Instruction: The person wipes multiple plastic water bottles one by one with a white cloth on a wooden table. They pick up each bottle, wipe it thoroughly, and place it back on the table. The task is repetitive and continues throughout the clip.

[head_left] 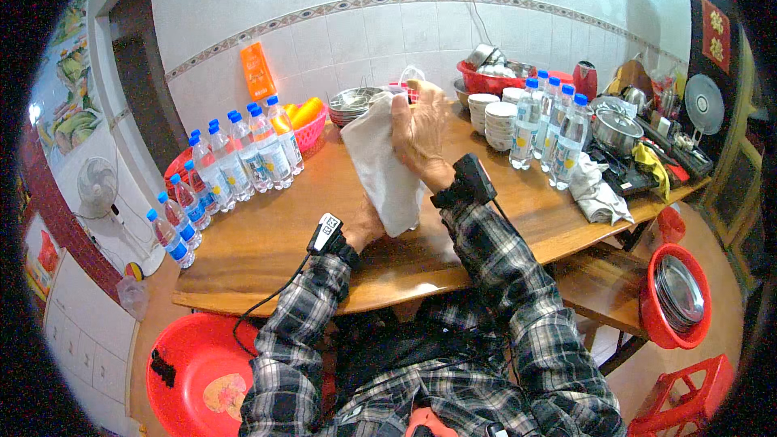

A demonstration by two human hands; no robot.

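A white cloth (382, 164) hangs upright in front of me, above the wooden table (273, 255). My right hand (425, 130) is at its upper right side, with the thumb against the cloth and the other fingers raised. The lower part of the cloth covers most of my left hand (368, 223); only its wrist side shows, and the fingers are hidden. Whether something sits inside or behind the cloth cannot be made out. Both wrists wear black straps with small devices and cables.
Water bottles (276, 161) line the table's left, beside a pink basket (312, 133). Stacked metal dishes (349, 115) stand behind. At right are white bowls (501, 124), more bottles (567, 149), a crumpled cloth (598, 191) and a pot (618, 124). A red basin (182, 364) sits below left.
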